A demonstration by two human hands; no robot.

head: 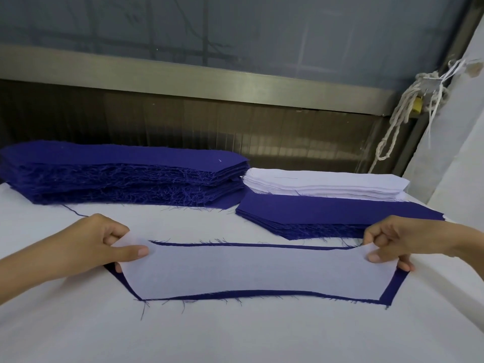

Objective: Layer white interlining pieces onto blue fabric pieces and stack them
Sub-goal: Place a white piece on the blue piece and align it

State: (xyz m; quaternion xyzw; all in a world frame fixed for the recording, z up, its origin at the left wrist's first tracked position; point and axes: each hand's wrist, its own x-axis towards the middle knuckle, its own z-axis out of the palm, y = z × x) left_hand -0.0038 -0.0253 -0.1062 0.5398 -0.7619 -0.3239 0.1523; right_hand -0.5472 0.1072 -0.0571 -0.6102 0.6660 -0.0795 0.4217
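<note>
White interlining piece [256, 271] lies spread over a single blue fabric piece [392, 289] at the near middle of the tabletop [235, 336], with a blue border showing round its edges (widest at the right end). The left hand [104, 244] pinches its left end between thumb and fingers, and the right hand [392, 239] pinches the right end likewise. Behind, at the left, sits a tall blue stack [117, 174]. To the right, a lower blue stack [327, 213] carries a white interlining pile [322, 184].

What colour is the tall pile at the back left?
Dark blue; the pile has frayed edges, shown best in the head view.
</note>
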